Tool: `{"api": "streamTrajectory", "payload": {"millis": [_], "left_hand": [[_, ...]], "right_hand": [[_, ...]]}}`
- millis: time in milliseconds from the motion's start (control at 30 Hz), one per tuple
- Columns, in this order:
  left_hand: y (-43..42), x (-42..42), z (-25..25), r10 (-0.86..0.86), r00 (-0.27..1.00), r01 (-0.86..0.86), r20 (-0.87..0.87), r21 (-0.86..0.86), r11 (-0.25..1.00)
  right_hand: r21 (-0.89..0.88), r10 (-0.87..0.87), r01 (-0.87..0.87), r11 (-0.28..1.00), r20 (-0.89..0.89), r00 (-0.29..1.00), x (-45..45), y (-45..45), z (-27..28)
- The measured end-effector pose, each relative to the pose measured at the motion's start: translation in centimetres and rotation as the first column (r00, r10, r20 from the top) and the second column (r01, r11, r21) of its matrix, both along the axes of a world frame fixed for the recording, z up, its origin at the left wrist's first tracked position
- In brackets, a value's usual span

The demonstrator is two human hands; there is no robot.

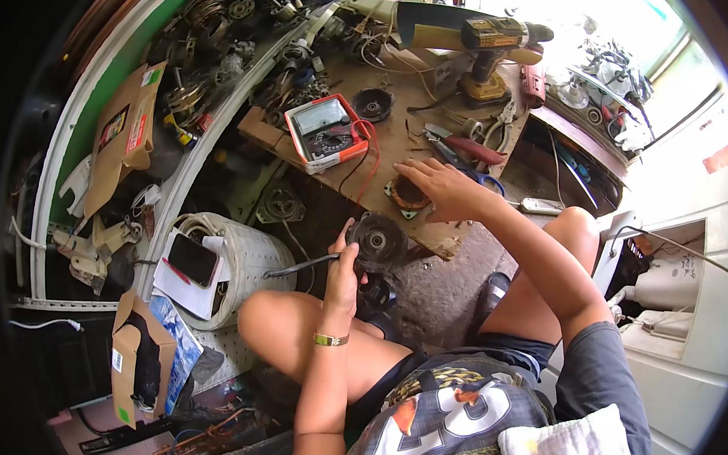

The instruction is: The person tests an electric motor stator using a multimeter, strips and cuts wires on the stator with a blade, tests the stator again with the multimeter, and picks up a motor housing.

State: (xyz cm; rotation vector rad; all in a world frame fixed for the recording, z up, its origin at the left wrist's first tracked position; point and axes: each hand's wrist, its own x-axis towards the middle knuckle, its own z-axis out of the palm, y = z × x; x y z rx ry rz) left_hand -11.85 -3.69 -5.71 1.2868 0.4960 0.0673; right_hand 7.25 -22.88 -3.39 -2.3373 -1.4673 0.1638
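My left hand [344, 279] grips a round black motor housing [377, 242] with a hub at its centre, held off the table's front edge; a dark cable runs from it to the left. Over the table's front corner, my right hand [446, 186] has its fingers spread, with the fingertips at a ring-shaped copper coil [409, 194]. Whether they touch the coil is hard to tell. A red-cased multimeter [325, 133] with red and black leads lies behind, beside a second round black part [372, 104].
On the wooden table [402, 68] are a yellow-black drill [486, 63], pliers [500, 124], red-handled cutters [472, 149] and blue-handled scissors [490, 182]. A white bucket [255, 260] at left carries a phone [193, 260] and paper. Motor parts crowd the back left shelf.
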Motion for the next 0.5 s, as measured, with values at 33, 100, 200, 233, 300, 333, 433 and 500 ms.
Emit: {"api": "streamTrajectory", "payload": {"millis": [33, 100, 200, 233, 300, 333, 433, 500], "left_hand": [[0.0, 0.2, -0.1, 0.003, 1.000, -0.003, -0.002, 0.009, 1.000], [0.1, 0.6, -0.3, 0.009, 1.000, -0.009, 0.010, 0.014, 1.000], [0.2, 1.1, -0.1, -0.003, 1.000, 0.003, -0.002, 0.018, 1.000], [0.1, 1.3, 0.3, -0.016, 1.000, 0.016, -0.019, 0.012, 1.000], [0.0, 1.5, 0.5, -0.025, 0.999, 0.025, -0.035, 0.000, 1.000], [-0.1, 1.6, 0.4, -0.020, 0.999, 0.020, -0.033, -0.006, 1.000], [-0.1, 1.3, 0.7, 0.001, 1.000, -0.001, -0.005, -0.066, 0.998], [-0.1, 0.9, 1.4, -0.028, 0.999, 0.030, 0.026, -0.082, 0.996]], "right_hand": [[-0.003, 0.008, -0.008, 1.000, -0.003, 1.000, 0.0, 0.2, 0.0], [-0.010, 0.017, -0.017, 1.000, -0.006, 1.000, 0.0, 0.5, 0.0], [0.012, 0.011, -0.011, 1.000, -0.012, 1.000, -0.1, 0.5, 0.1], [0.012, 0.004, -0.003, 1.000, -0.029, 1.000, -0.2, 0.5, 0.3], [0.012, -0.011, 0.011, 1.000, -0.064, 0.998, -0.3, 0.2, 0.7], [0.050, -0.018, 0.023, 0.998, -0.093, 0.995, -0.4, 0.0, 0.8], [0.199, -0.045, 0.067, 0.978, -0.116, 0.992, -1.1, -1.2, 1.7], [0.344, -0.079, 0.091, 0.934, -0.048, 0.996, -2.5, -2.0, 2.8]]}}
